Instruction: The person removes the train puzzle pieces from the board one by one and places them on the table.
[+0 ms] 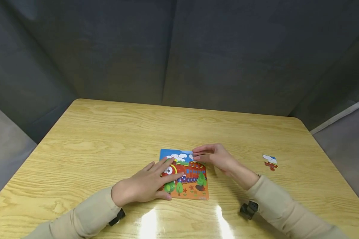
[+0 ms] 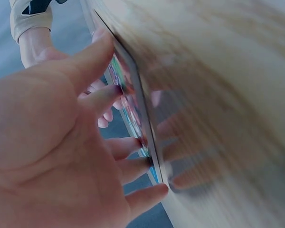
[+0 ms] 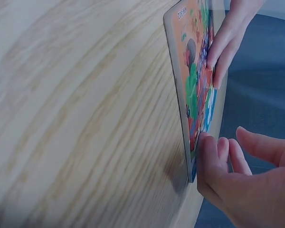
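A jigsaw puzzle (image 1: 191, 189) in a flat tray lies on the table, showing a red train with a face, trees, clouds and orange ground. My left hand (image 1: 149, 183) rests over its left side with the fingers spread; in the left wrist view the fingertips (image 2: 147, 190) reach the tray's edge. At the puzzle's upper right corner is my right hand (image 1: 216, 157), its fingertips touching the picture. The right wrist view shows the right thumb (image 3: 259, 145) apart from the fingers, with no piece visible between them.
Loose puzzle pieces (image 1: 270, 160) with white cloud and red train parts lie on the wooden table (image 1: 113, 132), off to the right. Dark grey curtains (image 1: 227, 59) stand behind the table and along its sides. Both wrists carry a black device (image 1: 249, 209).
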A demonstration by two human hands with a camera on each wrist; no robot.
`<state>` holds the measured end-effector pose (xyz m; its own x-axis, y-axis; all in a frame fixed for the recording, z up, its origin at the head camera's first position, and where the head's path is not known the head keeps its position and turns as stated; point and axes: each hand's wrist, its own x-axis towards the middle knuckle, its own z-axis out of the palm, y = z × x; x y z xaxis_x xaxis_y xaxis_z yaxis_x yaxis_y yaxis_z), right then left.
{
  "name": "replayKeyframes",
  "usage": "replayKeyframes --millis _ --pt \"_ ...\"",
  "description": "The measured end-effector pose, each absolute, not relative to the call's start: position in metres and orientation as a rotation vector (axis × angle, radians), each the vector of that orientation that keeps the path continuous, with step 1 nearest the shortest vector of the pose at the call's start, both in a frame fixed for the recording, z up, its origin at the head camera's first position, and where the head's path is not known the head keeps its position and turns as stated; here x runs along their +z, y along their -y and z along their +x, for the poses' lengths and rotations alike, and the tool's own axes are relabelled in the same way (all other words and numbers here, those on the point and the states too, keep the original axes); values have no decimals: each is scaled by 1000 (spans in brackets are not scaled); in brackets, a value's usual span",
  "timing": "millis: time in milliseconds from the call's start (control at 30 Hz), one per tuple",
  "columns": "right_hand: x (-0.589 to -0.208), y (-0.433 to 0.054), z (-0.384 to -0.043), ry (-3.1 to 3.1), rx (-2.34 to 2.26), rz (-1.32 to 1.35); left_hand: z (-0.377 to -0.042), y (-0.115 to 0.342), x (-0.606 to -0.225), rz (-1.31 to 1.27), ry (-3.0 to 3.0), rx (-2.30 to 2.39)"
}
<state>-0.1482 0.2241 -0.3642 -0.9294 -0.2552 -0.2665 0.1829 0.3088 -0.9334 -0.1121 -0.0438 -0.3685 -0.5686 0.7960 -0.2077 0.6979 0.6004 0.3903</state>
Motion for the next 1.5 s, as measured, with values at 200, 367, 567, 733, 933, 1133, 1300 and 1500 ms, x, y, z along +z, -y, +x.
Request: replayKeyframes --millis 200,367,567,733,933,1133,1300,1500 --pt "-367 -225 -150 -2193 -1673 -53 -112 44 -368 1202 -2465 375" --pt "-369 -221 -153 -2201 -1669 8 -112 44 -368 1205 -2470 376" --pt "-371 -212 -156 -2230 -1646 34 -111 44 -367 1192 -2468 392" --pt "-373 -203 -156 -2368 -1535 10 -111 45 -367 1176 -2458 403" --pt "-377 -198 -156 -2442 -1474 -24 -112 45 -369 1179 -2455 417" --pt "-375 -205 -155 -2437 -1494 -76 -112 44 -369 1190 -2458 414" --pt "-368 -225 -156 -2420 -1531 -64 -112 44 -369 1186 -2465 405" --pt "-363 -269 -158 -2454 -1502 -54 -112 45 -368 1207 -2469 410"
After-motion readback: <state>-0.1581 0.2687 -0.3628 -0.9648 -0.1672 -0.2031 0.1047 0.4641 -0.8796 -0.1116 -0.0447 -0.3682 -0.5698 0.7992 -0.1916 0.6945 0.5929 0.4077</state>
